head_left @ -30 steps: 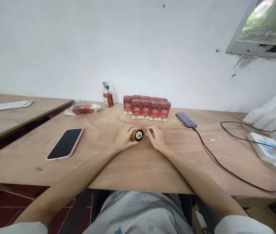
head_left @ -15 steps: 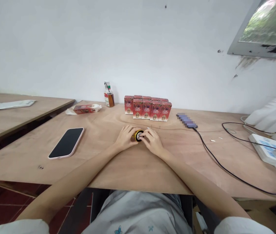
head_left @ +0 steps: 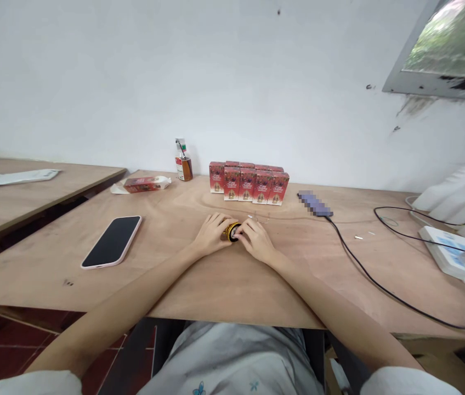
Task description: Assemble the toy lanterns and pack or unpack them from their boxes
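My left hand is wrapped around a small round gold piece with a black rim, holding it on its side just above or on the wooden table. The piece's round end, pale inside, faces my right hand. There the thumb and fingers of my right hand pinch together at this end, touching it. Whatever lies between those fingertips is too small or too hidden to name. A few tiny thin bits lie on the table just beyond my right hand.
Several red printed boxes stand in rows behind my hands. A bottle of amber liquid and an opened red pack sit back left. A pink-edged phone lies left. On the right are another phone, its black cable and a power strip.
The round piece has turned and dipped slightly in my left hand, so its end shows narrower. My right fingertips have shifted a little over that end. Everything else stays put.
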Action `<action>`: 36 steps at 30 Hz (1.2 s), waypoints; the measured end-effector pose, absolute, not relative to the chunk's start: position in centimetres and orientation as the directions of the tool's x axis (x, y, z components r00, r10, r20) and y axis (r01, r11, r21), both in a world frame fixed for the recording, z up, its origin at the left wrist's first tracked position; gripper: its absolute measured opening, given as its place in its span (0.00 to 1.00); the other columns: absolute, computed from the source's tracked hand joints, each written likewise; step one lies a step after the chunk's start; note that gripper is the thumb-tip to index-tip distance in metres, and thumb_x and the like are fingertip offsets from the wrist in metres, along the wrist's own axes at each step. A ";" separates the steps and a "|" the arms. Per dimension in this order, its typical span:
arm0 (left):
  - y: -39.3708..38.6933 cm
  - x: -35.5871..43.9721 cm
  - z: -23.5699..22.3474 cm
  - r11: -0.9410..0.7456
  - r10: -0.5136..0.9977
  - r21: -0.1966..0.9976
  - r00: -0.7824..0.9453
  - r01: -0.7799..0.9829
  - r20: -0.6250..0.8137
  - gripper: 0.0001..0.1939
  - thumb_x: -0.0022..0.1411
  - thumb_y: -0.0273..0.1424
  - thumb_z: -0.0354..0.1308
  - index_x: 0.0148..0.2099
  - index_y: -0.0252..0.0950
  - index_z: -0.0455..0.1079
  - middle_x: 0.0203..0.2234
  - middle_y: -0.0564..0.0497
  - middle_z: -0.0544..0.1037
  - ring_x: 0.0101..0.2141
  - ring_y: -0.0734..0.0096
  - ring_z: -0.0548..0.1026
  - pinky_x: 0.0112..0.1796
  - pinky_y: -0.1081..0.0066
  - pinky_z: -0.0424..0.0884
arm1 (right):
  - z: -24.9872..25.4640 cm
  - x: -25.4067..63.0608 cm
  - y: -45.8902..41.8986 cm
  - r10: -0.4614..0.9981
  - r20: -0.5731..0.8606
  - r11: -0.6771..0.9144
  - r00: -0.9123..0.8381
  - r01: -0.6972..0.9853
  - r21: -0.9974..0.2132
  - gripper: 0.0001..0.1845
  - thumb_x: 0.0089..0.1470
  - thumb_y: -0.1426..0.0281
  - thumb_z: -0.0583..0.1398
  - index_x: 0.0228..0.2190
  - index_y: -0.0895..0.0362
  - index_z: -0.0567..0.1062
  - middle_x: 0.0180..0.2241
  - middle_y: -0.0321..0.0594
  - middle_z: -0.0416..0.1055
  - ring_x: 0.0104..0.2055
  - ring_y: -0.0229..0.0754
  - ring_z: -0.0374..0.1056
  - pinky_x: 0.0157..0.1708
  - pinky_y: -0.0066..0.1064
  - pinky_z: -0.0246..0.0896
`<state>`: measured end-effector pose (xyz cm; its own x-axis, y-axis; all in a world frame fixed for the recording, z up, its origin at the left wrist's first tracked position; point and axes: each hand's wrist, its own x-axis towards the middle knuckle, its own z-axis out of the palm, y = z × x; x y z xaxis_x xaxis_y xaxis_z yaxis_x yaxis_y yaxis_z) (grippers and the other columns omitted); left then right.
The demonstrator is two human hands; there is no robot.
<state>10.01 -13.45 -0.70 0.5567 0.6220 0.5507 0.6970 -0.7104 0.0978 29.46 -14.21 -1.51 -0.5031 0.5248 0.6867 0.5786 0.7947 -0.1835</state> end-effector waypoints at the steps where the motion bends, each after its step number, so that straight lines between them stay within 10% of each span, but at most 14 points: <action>1: -13.4 10.0 -0.7 -0.709 0.623 0.100 0.554 0.698 0.552 0.23 0.55 0.37 0.59 0.53 0.37 0.65 0.44 0.45 0.72 0.45 0.59 0.68 0.43 0.63 0.62 | -1.5 29.4 -14.3 0.526 0.693 0.793 -0.493 0.578 -0.191 0.09 0.60 0.67 0.53 0.32 0.56 0.71 0.33 0.42 0.69 0.35 0.42 0.63 0.38 0.34 0.58; 36: -13.4 10.0 -0.8 -0.706 0.624 0.148 0.510 0.693 0.592 0.24 0.54 0.36 0.60 0.53 0.38 0.65 0.44 0.46 0.72 0.44 0.59 0.67 0.44 0.62 0.63 | -1.8 29.1 -14.0 0.463 0.728 0.809 -0.507 0.576 -0.113 0.12 0.63 0.68 0.49 0.34 0.57 0.71 0.34 0.45 0.70 0.37 0.43 0.65 0.39 0.36 0.58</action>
